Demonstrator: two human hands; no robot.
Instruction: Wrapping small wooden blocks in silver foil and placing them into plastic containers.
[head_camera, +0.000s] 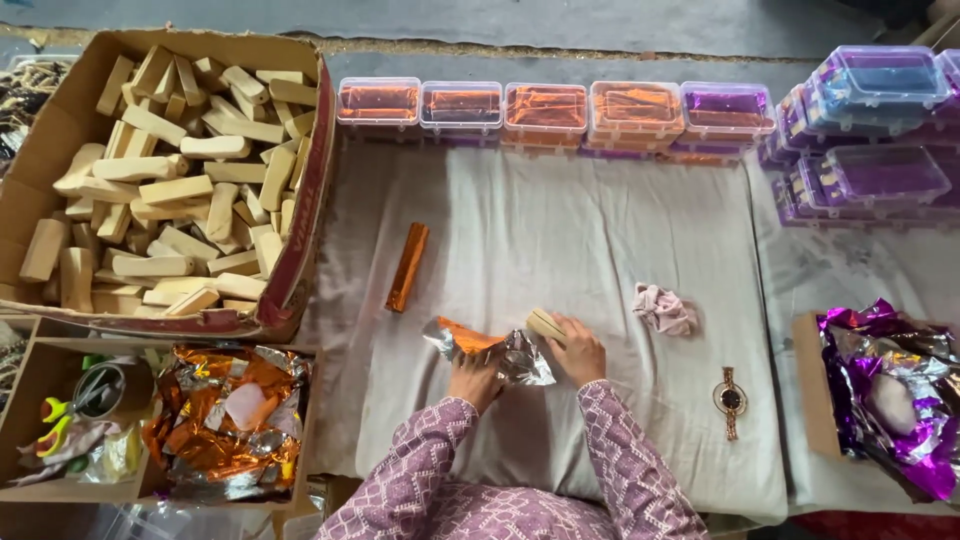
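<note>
At the lower middle of the frame, the left hand (475, 377) presses with fingers together on an orange foil sheet (478, 341), while the right hand (579, 348) is closed around a wooden block (544, 323) lying on the grey cloth (560, 230).

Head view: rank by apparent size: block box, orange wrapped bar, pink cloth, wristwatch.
1. Block box, largest by far.
2. Orange wrapped bar.
3. Pink cloth and wristwatch: they look alike, the cloth wider and the watch longer, so I won't rank them.
</note>
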